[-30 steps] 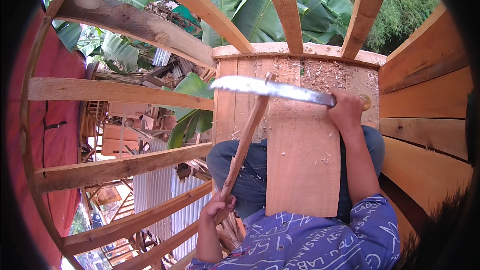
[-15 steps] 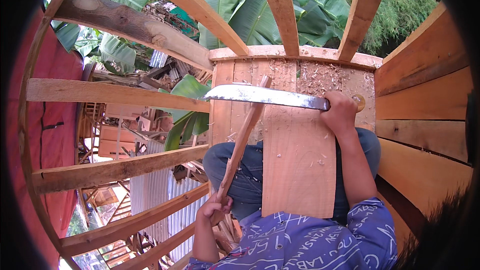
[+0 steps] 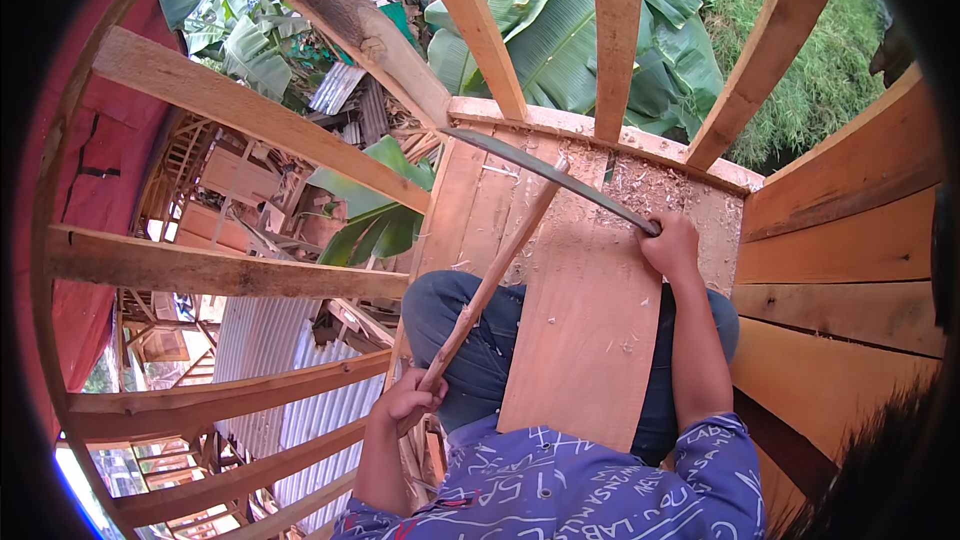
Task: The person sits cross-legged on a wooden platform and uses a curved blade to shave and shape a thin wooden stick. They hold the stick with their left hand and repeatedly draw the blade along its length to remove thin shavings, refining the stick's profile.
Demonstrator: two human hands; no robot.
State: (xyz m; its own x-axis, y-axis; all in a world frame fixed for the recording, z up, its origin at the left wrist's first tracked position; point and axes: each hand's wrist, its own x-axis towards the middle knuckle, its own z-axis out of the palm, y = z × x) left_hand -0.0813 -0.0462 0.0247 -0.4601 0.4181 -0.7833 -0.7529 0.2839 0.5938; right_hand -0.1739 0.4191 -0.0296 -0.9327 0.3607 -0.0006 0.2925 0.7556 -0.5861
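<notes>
At the lower left my left hand [image 3: 410, 400] is closed round the near end of a long wooden stick [image 3: 497, 275]. The stick slants up to the right, its far end over the plank floor. My right hand [image 3: 670, 245] grips the handle of a machete [image 3: 550, 172], whose long, slightly curved blade reaches up and left across the stick's far end. Whether the edge touches the stick I cannot tell. A wide flat board [image 3: 585, 340] lies over my lap, between my knees, with a few shavings on it.
Wood shavings [image 3: 650, 180] litter the plank floor [image 3: 460, 190] ahead. Wooden slats [image 3: 230, 265] form a railing to the left and front, with banana leaves [image 3: 570, 45] beyond. A plank wall [image 3: 840, 250] stands close on my right. Corrugated sheets [image 3: 325, 400] lie below at left.
The machete blade has turned from nearly level to slanting, tip up and left, its flat side less visible. The view has tilted. Both hands keep their holds.
</notes>
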